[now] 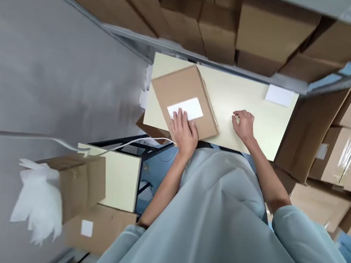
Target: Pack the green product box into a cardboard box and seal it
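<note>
Left hand: the left hand [184,132] is laid flat, fingers spread, on the near corner of the box [185,99]; nothing is gripped, the palm is pressed on the cardboard and the fingertips are touching the label [186,108].
Right hand: the right hand [244,125] is rested on the table [273,124], loosely curled with the fingers bent under; whether anything small is held in it cannot be told.
Box: a closed brown carton is seen lying turned at an angle on the left part of the table, well apart from the right hand.
Label: a white rectangle is stuck on the box top, partly covered by the left fingers.
Table: a pale yellow top is shown; a white slip [279,95] lies at its far right corner.
Surroundings: stacked cartons [271,29] are shelved beyond the table, and more taped ones [347,154] are piled at the right.
Lower left: an open carton [82,183] with white packing [38,203] spilling out is placed beside a second pale panel [121,180].
</note>
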`<state>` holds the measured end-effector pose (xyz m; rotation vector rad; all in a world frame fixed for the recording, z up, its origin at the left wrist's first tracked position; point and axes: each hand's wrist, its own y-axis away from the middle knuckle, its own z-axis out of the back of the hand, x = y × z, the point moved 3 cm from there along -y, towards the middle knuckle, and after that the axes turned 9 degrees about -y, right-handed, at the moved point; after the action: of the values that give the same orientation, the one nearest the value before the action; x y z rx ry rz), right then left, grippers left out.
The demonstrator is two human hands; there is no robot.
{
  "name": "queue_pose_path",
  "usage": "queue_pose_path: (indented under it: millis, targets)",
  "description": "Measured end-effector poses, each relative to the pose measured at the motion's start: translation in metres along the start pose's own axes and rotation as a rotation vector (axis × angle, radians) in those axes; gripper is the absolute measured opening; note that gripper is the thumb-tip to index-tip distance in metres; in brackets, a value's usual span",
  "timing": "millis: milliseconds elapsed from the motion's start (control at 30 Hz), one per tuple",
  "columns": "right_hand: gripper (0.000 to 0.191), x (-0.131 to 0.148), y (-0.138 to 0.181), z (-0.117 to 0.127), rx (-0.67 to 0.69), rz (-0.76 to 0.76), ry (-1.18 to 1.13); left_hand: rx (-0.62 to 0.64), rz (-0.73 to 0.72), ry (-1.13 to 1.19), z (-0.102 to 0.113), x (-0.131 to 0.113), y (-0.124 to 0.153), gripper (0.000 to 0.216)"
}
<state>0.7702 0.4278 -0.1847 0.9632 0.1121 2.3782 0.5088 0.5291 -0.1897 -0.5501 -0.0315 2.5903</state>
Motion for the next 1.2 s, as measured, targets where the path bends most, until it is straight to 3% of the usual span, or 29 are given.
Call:
queue_pose_path:
  millis: [200,367,567,700,800,967,1067,1200]
  targets:
    - [0.046,-0.016,0.027,-0.040,0.215,0.000,-0.093,-0.032,0.008,-0.024,0.001,0.002,-0.001,0.057]
    - [0.050,-0.015,0.015,-0.063,0.270,-0.081,-0.361,-0.010,0.020,-0.020,0.003,0.001,-0.002,0.058]
    - [0.029,-0.022,-0.004,-0.080,0.385,-0.371,-0.723,0.031,0.060,-0.004,0.004,-0.001,-0.003,0.060]
    - [0.018,-0.018,-0.005,-0.077,0.387,-0.390,-0.917,0.072,0.105,0.060,0.002,-0.002,-0.004,0.063]
    - [0.025,-0.010,-0.006,-0.071,0.370,-0.339,-0.874,0.064,0.116,0.059,0.002,-0.003,-0.004,0.063]
    - [0.028,0.008,0.010,-0.049,0.245,-0.238,-0.543,0.083,0.103,0.071,0.000,-0.003,-0.002,0.062]
    - [0.039,0.022,0.031,-0.046,0.308,-0.213,-0.473,0.068,0.088,0.039,-0.002,-0.002,-0.002,0.061]
    - [0.054,0.039,0.043,-0.063,0.358,-0.246,-0.569,0.073,0.096,0.028,-0.007,-0.009,-0.003,0.062]
